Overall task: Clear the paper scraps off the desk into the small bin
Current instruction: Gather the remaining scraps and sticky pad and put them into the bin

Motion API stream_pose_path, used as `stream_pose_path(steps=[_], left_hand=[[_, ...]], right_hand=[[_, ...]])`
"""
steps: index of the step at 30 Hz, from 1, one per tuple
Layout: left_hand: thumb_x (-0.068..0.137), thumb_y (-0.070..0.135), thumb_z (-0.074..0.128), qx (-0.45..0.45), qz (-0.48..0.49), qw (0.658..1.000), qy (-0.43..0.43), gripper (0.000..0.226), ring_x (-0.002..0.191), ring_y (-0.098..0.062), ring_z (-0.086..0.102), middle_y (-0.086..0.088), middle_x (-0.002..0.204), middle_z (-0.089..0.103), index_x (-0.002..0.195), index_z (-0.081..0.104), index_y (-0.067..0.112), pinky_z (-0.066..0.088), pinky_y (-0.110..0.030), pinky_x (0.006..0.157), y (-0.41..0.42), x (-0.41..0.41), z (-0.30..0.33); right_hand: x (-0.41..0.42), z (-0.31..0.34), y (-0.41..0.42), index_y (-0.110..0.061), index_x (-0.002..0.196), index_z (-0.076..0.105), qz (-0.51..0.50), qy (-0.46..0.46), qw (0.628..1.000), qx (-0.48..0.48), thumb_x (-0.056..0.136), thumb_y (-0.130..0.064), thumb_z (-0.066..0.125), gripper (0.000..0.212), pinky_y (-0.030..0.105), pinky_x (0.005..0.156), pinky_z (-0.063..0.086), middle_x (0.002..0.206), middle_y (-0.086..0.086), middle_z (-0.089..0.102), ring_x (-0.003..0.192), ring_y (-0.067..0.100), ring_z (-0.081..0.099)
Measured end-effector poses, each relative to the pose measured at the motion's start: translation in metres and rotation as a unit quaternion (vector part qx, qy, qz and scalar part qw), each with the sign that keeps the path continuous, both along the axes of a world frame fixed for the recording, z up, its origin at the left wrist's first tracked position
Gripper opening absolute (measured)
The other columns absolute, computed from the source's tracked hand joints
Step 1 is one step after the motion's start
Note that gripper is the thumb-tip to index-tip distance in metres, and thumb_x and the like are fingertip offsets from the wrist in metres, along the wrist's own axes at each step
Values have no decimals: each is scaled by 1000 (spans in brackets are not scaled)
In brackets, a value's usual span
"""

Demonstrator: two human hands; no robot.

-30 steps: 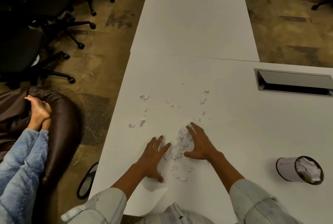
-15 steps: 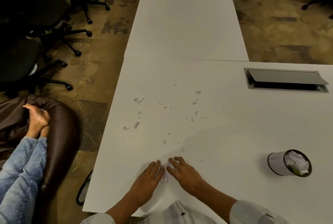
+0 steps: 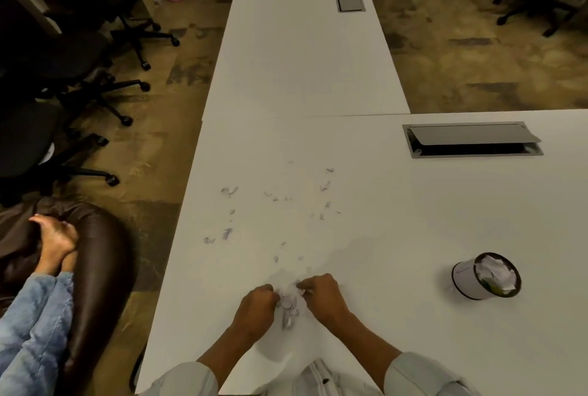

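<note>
Where the scraps (image 3: 288, 306) had been heaped at the desk's (image 3: 397, 236) near edge, the left hand (image 3: 258, 303) and right hand (image 3: 321, 295) flanked the heap, each grip curled onto paper. About twenty loose bits (image 3: 229, 191) lay scattered farther out. To the right, well apart, one small bin (image 3: 485, 276) stood full of crumpled paper. Two cable hatches (image 3: 471, 139) sat beyond.

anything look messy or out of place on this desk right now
Yes. Small paper scraps lie scattered across the white desk, beyond the pile gathered between the left hand and right hand. The small bin looks tipped, with crumpled paper at its mouth.
</note>
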State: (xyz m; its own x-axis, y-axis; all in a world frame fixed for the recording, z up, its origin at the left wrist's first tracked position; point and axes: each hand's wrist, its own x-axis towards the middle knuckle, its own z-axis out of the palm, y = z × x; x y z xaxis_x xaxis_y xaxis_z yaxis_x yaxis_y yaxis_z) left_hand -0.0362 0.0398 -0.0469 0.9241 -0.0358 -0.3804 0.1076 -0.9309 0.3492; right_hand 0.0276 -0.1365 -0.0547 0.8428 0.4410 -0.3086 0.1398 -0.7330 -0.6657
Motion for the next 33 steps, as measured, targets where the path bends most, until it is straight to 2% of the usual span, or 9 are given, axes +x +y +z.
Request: stream_pose_path(steps=[2, 5, 9, 14, 17, 23, 28, 31, 33], left_hand=[[82, 9, 53, 0, -6, 1000, -11, 21, 73, -23, 64, -4, 81, 68, 85, 73, 15, 39, -18, 58, -4, 11, 8], [84, 13, 51, 5, -26, 998, -53, 25, 77, -22, 65, 0, 85, 69, 92, 73, 21, 49, -26, 64, -15, 31, 18], [86, 14, 56, -34, -46, 994, -97, 21, 79, -18, 67, 3, 88, 71, 92, 74, 23, 49, -24, 66, -52, 63, 32], [83, 12, 64, -114, -134, 972, -157, 16, 73, -21, 68, 0, 80, 73, 90, 75, 21, 48, -21, 65, -143, 103, 58], [85, 13, 59, -183, -159, 959, -150, 18, 83, -20, 68, -1, 91, 74, 96, 71, 21, 54, -30, 74, -210, 121, 76], [79, 22, 63, -293, -141, 942, -89, 9, 69, -21, 65, -4, 79, 70, 84, 57, 18, 55, -38, 62, -324, 152, 100], [74, 19, 67, -298, -133, 945, -40, 13, 66, -23, 63, -9, 73, 68, 76, 60, 9, 55, -37, 59, -370, 171, 96], [65, 20, 77, -274, -136, 952, -24, 22, 62, -24, 58, -10, 71, 66, 76, 63, 7, 45, -28, 54, -373, 178, 90], [64, 21, 80, -268, -147, 952, -24, 26, 67, -25, 63, -10, 75, 69, 80, 66, 6, 51, -31, 59, -371, 179, 89]], right_hand=[[7, 9, -14, -14, 94, 77, -91, 29, 993, 65, 78, -5, 70, 19, 11, 79, 52, 94, 4, 76, 82, 4, 69], [17, 30, -44, -15, 90, 78, -186, 56, 973, 121, 75, -11, 78, 16, 9, 76, 51, 89, 0, 76, 75, -10, 66], [26, 64, -97, -18, 90, 78, -290, 54, 941, 166, 73, -15, 81, 17, 15, 78, 54, 88, -3, 76, 81, -4, 68], [36, 98, -188, -14, 94, 77, -394, 5, 909, 136, 77, -12, 77, 18, 0, 67, 44, 87, -3, 75, 74, -20, 60], [39, 117, -240, -12, 94, 76, -433, -34, 897, 81, 79, -13, 75, 15, -2, 63, 39, 80, -2, 71, 68, -7, 61], [53, 127, -309, -13, 93, 77, -453, -63, 889, -1, 78, -12, 74, 16, 17, 70, 48, 93, 6, 75, 74, 12, 64], [67, 121, -332, -12, 90, 76, -396, -35, 914, -83, 82, -18, 67, 14, 11, 50, 37, 73, 3, 71, 55, 9, 54], [69, 128, -341, -15, 110, 70, -379, 8, 922, -73, 76, -14, 72, 34, 21, 66, 53, 93, 5, 73, 75, 14, 66], [69, 131, -348, -16, 120, 64, -382, 39, 921, -60, 71, -10, 76, 50, 27, 73, 57, 103, 6, 72, 85, 18, 69]])
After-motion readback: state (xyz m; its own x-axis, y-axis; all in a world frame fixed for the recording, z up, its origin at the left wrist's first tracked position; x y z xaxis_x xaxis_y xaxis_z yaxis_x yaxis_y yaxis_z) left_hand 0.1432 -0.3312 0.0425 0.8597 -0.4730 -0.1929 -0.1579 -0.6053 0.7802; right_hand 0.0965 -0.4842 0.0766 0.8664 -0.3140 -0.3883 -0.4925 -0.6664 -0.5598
